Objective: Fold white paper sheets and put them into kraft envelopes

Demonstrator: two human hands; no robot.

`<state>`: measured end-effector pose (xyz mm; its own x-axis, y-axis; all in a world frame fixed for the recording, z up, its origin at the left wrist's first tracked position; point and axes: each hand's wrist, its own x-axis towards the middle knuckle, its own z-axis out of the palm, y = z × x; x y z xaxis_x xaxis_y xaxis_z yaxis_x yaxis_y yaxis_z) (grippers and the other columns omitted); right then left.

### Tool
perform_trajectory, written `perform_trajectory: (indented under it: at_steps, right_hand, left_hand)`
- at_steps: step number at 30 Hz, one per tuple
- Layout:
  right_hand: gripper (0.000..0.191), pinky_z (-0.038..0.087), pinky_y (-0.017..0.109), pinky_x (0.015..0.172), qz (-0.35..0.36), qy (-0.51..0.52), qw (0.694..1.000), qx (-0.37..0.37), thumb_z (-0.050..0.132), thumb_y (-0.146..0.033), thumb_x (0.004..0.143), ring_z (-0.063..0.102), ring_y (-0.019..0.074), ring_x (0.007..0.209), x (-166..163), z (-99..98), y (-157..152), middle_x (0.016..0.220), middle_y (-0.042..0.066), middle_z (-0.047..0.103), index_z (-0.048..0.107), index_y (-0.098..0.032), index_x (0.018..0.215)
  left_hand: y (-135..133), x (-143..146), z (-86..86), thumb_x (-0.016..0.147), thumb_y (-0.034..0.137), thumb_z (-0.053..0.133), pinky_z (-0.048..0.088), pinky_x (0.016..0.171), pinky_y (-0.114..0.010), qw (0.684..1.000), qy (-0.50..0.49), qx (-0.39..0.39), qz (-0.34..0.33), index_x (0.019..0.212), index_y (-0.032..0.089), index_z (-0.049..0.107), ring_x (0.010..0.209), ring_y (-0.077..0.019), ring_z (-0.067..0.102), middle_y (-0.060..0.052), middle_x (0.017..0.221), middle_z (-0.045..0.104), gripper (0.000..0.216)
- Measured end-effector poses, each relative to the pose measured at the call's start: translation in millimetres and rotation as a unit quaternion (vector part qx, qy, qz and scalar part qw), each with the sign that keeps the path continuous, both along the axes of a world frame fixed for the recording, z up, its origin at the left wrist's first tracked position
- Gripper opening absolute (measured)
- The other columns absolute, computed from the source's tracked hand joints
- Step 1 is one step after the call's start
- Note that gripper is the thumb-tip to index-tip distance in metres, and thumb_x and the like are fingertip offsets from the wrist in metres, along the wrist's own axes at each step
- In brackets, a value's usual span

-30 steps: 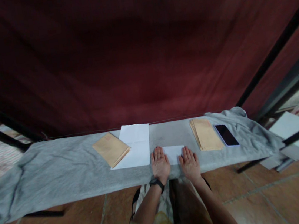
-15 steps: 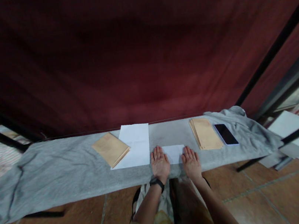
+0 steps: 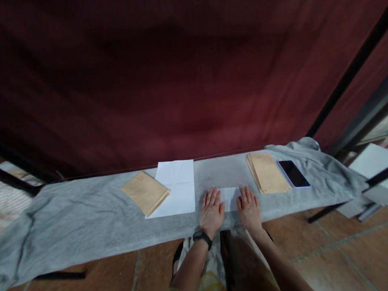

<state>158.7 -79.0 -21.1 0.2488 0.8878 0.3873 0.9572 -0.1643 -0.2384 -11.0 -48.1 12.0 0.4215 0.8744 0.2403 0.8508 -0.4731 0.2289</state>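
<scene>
Between my two hands a small white sheet of paper (image 3: 230,199), apparently folded, lies on the grey cloth. Flat on its left side rests my left hand (image 3: 211,213), fingers stretched out and a dark watch on the wrist. My right hand (image 3: 249,209) lies palm down at the paper's right edge, fingers straight. Left of my hands is a larger white sheet stack (image 3: 180,186), partly covered by a pile of brown envelopes (image 3: 145,192). Another pile of brown envelopes (image 3: 268,173) sits to the right of my right hand.
A phone (image 3: 293,173) lies beside the right envelope pile. The grey cloth (image 3: 91,214) covers a long narrow bench with dark metal legs. A dark red curtain-like surface (image 3: 186,93) rises behind it. White boards (image 3: 383,170) lean at the right, above a tiled floor.
My left hand has slid a little to the right over the white paper, covering more of it. The right hand has hardly moved.
</scene>
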Motion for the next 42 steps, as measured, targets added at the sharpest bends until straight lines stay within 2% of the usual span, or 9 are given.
perform_trajectory:
  at_steps: [4,7,9,13,23,36,42]
  right_hand:
    - [0.053,0.028,0.044,0.117,0.091,-0.019,0.996,0.011,0.027,-0.028,0.102,0.036,0.0243,0.145,-5,8.1,7,0.157,0.013,0.04,0.039,-0.012,0.151]
    - [0.051,0.027,0.042,0.118,0.154,-0.024,0.988,-0.016,0.028,-0.03,0.103,0.038,0.0229,0.144,-11,8.9,9,0.155,0.011,0.043,0.045,-0.014,0.148]
    - [0.05,0.026,0.043,0.118,0.169,-0.025,0.985,-0.037,0.028,-0.033,0.104,0.041,0.0229,0.143,-15,6.6,8,0.153,0.01,0.046,0.048,-0.016,0.147]
    - [0.051,0.023,0.047,0.118,0.139,-0.028,0.989,-0.044,0.028,-0.038,0.105,0.041,0.0246,0.142,-17,0.9,6,0.154,0.01,0.044,0.046,-0.019,0.148]
    - [0.051,0.022,0.049,0.117,0.081,-0.029,0.996,-0.023,0.032,-0.035,0.104,0.041,0.0284,0.141,-13,-0.4,4,0.153,0.014,0.045,0.045,-0.014,0.148]
    - [0.05,0.021,0.052,0.117,0.049,-0.015,0.999,0.003,0.036,-0.036,0.104,0.043,0.0298,0.139,-15,-7.1,3,0.153,0.017,0.044,0.048,-0.013,0.146]
    - [0.054,0.021,0.053,0.117,0.015,-0.005,1.0,0.003,0.032,-0.036,0.104,0.042,0.0305,0.14,-15,-4.2,-1,0.151,0.018,0.046,0.043,-0.009,0.149]
  left_hand:
    - [2,3,-0.8,0.103,0.037,0.031,0.023,0.124,-0.044,1.0,0.017,-0.018,-0.01,0.149,0.02,0.044,0.15,-0.0202,0.027,-0.003,0.159,0.038,0.051]
    - [3,5,-2.4,0.102,0.034,0.029,0.021,0.124,-0.044,0.999,0.03,-0.019,-0.011,0.15,0.02,0.042,0.15,-0.0199,0.027,-0.004,0.159,0.038,0.051]
    - [4,5,-4.1,0.102,0.031,0.029,0.021,0.124,-0.044,0.999,0.036,-0.018,-0.008,0.151,0.019,0.04,0.15,-0.0194,0.026,-0.004,0.159,0.037,0.052]
    - [4,5,-7.7,0.102,0.032,0.029,0.02,0.124,-0.043,0.999,0.044,-0.016,0.007,0.152,0.016,0.037,0.15,-0.0197,0.026,-0.007,0.16,0.035,0.054]
    - [5,7,-11.0,0.102,0.048,0.031,0.021,0.124,-0.044,0.998,0.045,-0.018,0.041,0.152,0.009,0.036,0.151,-0.0238,0.023,-0.014,0.161,0.031,0.064]
    - [4,8,-12.4,0.1,0.053,0.028,0.019,0.124,-0.044,0.997,0.057,-0.015,0.059,0.153,0.009,0.036,0.151,-0.024,0.023,-0.014,0.161,0.031,0.068]
    - [5,9,-13.7,0.099,0.053,0.03,0.018,0.124,-0.046,0.996,0.054,-0.025,0.07,0.154,0.012,0.033,0.151,-0.0246,0.022,-0.012,0.161,0.032,0.069]
